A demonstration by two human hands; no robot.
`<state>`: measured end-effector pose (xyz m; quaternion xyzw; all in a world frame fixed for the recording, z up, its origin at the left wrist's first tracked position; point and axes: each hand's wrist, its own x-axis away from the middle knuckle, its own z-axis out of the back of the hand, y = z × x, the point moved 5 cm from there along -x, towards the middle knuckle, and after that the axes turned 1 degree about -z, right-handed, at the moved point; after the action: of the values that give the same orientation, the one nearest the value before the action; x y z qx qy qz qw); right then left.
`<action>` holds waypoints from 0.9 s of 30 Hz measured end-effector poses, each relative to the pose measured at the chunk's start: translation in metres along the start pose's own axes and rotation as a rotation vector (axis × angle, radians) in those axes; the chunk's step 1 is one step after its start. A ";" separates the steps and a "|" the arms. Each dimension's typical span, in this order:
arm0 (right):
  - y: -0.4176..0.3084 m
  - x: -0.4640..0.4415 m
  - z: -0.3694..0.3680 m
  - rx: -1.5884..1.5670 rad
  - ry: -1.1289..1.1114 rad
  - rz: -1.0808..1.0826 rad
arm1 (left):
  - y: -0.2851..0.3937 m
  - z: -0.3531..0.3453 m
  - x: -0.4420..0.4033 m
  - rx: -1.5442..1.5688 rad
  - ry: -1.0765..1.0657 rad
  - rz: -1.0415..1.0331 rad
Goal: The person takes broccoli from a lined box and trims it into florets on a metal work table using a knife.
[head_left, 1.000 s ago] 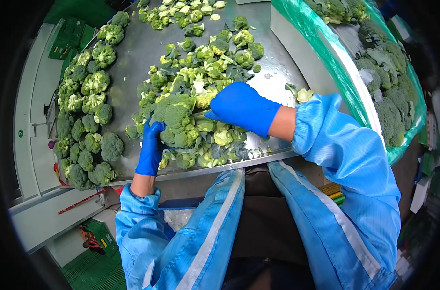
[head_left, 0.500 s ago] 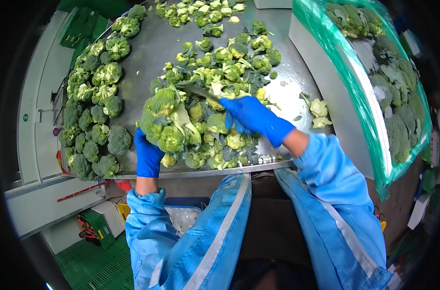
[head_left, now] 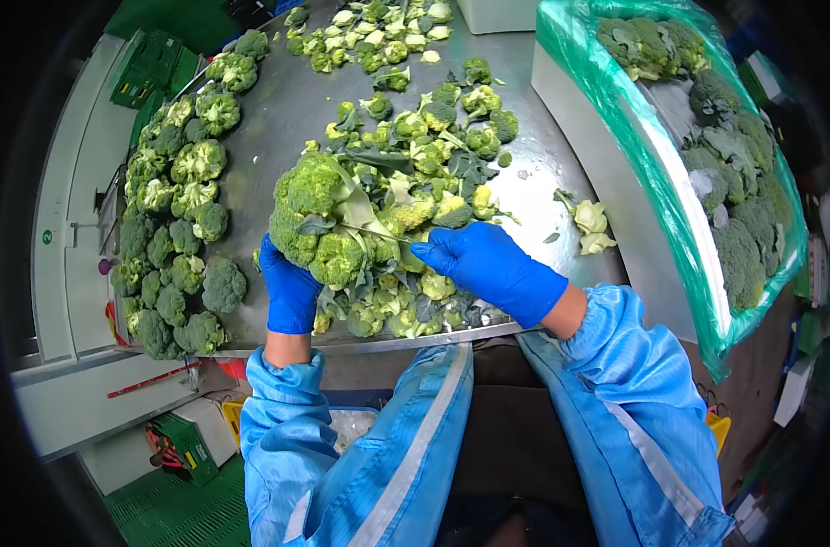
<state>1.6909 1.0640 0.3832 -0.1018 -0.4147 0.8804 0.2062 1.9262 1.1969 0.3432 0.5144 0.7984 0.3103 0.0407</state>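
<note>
Broccoli head (head_left: 310,223) held over floret pile (head_left: 429,157) near tabletop (head_left: 264,173) front edge. Likely light, stiff-stalked, brittle-budded, perhaps damp; best cupped under crown, clear of stalk. Left hand (head_left: 289,287): grip part-curled around crown's underside. Right hand (head_left: 499,273): grip closed, apparently on knife (head_left: 379,234), edge-on, handle hidden. Versus 0.5 s ago: right hand lower, blade now against stalk.

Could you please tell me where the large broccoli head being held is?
In the head view, the broccoli head is left of centre, in the left hand, beside the loose florets.
</note>
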 end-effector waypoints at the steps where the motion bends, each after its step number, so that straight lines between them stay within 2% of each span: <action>1: 0.003 0.001 -0.004 -0.027 -0.012 -0.038 | -0.004 -0.002 -0.003 -0.004 0.042 -0.013; 2: 0.005 0.001 -0.006 -0.028 -0.010 -0.042 | -0.008 -0.006 -0.004 -0.010 0.086 -0.026; 4: 0.017 0.000 -0.016 0.052 -0.150 -0.110 | -0.015 -0.028 -0.005 -0.086 0.105 -0.035; 6: 0.032 0.007 -0.025 0.081 -0.183 -0.086 | -0.014 -0.061 -0.008 -0.834 -0.187 -0.212; 7: 0.033 0.011 -0.013 -0.014 -0.032 -0.034 | -0.016 -0.069 -0.011 -0.869 -0.198 -0.192; 8: 0.038 0.008 -0.010 -0.094 -0.016 -0.112 | -0.017 -0.074 -0.012 -0.870 -0.189 -0.196; 10: 0.046 -0.002 -0.003 -0.173 0.010 -0.183 | -0.021 -0.074 -0.020 -0.617 0.021 -0.060; 12: 0.058 -0.007 -0.006 -0.120 -0.100 -0.323 | -0.015 -0.047 -0.036 -0.576 0.076 -0.094; 13: 0.041 -0.002 0.017 -0.171 -0.197 -0.410 | -0.010 -0.037 -0.042 -0.482 0.130 -0.085; 14: 0.035 0.002 0.031 -0.174 -0.189 -0.414 | -0.004 -0.025 -0.047 -0.389 0.183 -0.074; 15: 0.036 0.010 0.040 -0.349 -0.202 -0.512 | 0.000 -0.023 -0.050 -0.360 0.135 -0.069; 16: 0.039 0.016 0.042 -0.525 -0.213 -0.606 | 0.001 -0.016 -0.047 -0.258 0.205 -0.032; 18: 0.038 0.009 0.035 -0.564 -0.110 -0.563 | -0.002 -0.013 -0.047 -0.048 0.140 -0.040; 20: 0.020 -0.009 0.029 -0.458 0.315 -0.121 | -0.012 -0.016 -0.047 -0.057 0.062 -0.065; 22: -0.008 -0.023 0.027 -0.338 0.466 0.028 | -0.024 -0.017 -0.049 -0.066 -0.014 -0.089; 24: -0.015 -0.036 0.024 -0.319 0.468 0.028 | -0.027 -0.008 -0.047 -0.128 0.146 -0.255; 26: -0.007 -0.045 0.015 -0.409 0.402 -0.059 | -0.025 -0.014 -0.043 -0.174 0.153 -0.278; 27: -0.003 -0.039 0.013 -0.461 0.469 -0.045 | -0.023 -0.017 -0.042 -0.055 0.149 -0.255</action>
<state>1.7226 1.0393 0.3945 -0.3364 -0.5463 0.7114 0.2870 1.9207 1.1477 0.3340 0.3830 0.8493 0.3616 0.0343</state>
